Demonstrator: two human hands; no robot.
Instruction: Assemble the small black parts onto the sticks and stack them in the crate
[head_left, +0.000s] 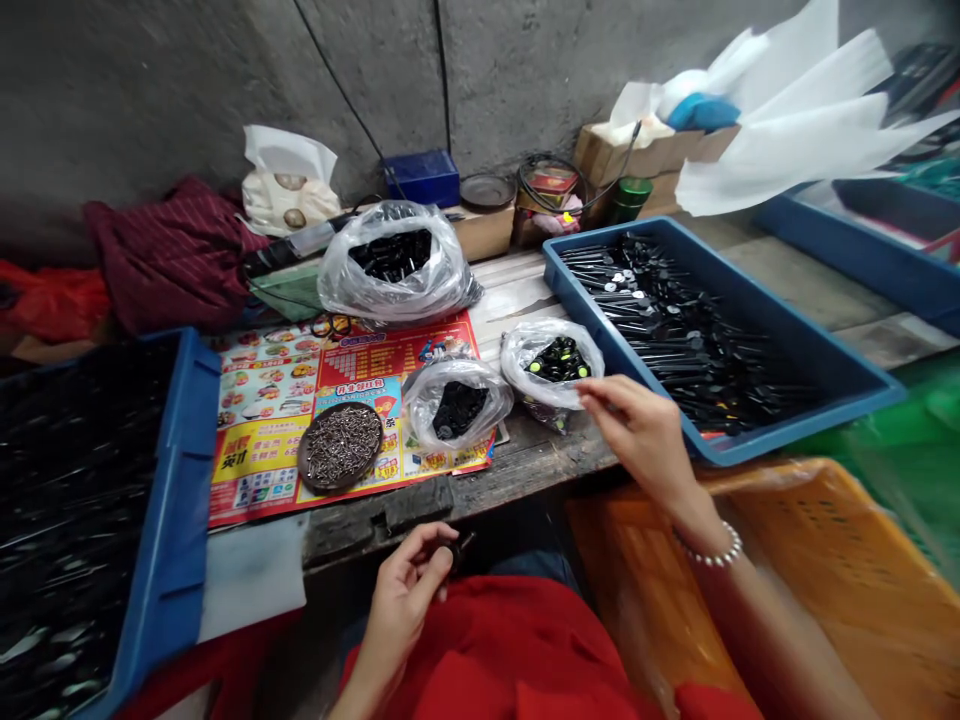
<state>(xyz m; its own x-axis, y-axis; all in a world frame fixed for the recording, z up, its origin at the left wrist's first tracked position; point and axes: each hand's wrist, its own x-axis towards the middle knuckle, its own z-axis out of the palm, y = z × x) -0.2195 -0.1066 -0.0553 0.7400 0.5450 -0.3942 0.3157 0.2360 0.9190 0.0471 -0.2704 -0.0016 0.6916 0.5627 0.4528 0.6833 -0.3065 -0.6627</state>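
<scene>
My left hand (405, 590) is low over my red lap, its fingers pinched on a small black part (452, 553). My right hand (637, 428) reaches out to a clear bag of black and yellow-green parts (553, 362); the fingertips are close together at the bag's rim, and I cannot make out anything in them. Just left of it sits a second clear bag of black parts (456, 404). A round dish of small metal screws (340, 445) rests on a colourful flyer (277, 410).
A blue tray of long black parts (780, 340) stands right of my hand. Another blue tray (180, 500) sits at the left. A large bag of black pieces (394, 262) is at the back. An orange crate (840, 580) lies below right. Boxes and white foam sheets (795, 110) line the wall.
</scene>
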